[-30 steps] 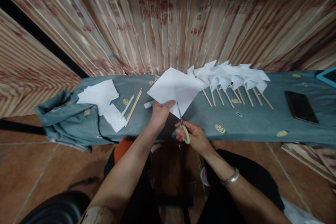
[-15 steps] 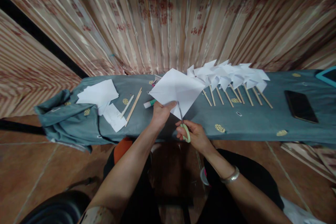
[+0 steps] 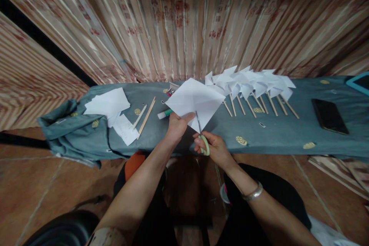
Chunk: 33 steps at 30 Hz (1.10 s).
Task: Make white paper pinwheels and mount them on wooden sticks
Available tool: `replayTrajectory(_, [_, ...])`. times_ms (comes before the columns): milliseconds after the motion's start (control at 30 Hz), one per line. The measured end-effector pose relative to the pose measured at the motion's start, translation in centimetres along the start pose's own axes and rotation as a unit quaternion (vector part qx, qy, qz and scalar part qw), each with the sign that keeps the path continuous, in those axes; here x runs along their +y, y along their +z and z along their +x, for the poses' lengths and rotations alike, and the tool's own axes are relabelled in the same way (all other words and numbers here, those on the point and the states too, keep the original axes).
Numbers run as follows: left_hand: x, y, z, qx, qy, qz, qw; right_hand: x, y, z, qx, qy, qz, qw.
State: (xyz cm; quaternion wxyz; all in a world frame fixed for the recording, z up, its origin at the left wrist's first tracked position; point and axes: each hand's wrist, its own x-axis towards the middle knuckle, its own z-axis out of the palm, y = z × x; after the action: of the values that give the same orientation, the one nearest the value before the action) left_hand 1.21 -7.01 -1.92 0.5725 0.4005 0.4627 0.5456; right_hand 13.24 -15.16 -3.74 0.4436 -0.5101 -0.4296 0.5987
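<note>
A white square sheet of paper is held up in front of me with one corner pointing down. My left hand pinches its lower left edge, thumb on top and fingers hidden beneath. In my right hand are scissors with pale green handles. Their blades lie at the sheet's bottom corner and point up toward its middle. Just right of the sheet, several white paper pinwheels on wooden sticks lie overlapping in a row.
On the cloth-covered table, a stack of white paper, a marked slip, a white pencil-like stick and wooden sticks lie left. A glue-stick-like tube is near my left hand. A phone lies right; a curtain hangs behind.
The sheet has dipped slightly at its top corner and shifted a little to the right. Both hands keep their hold, with the scissors at the same corner.
</note>
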Motion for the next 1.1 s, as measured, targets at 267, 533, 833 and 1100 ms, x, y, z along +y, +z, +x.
replayTrajectory(267, [-0.28, 0.09, -0.16, -0.004, -0.007, 0.005, 1.0, -0.06, -0.09, 0.1, 0.009, -0.002, -0.004, 1.0])
replayTrajectory(533, [-0.5, -0.03, -0.22, -0.012, -0.007, 0.017, 1.0, -0.01, -0.23, 0.19, 0.005, -0.009, 0.009, 1.0])
replayTrajectory(833, [-0.43, -0.02, -0.36, -0.015, -0.01, 0.01, 1.0, -0.02, -0.22, 0.22, 0.01, 0.002, 0.02, 1.0])
replayTrajectory(1100, [-0.06, 0.08, -0.71, -0.028, -0.025, 0.014, 0.999, -0.27, -0.23, 0.26, 0.012, -0.004, 0.007, 1.0])
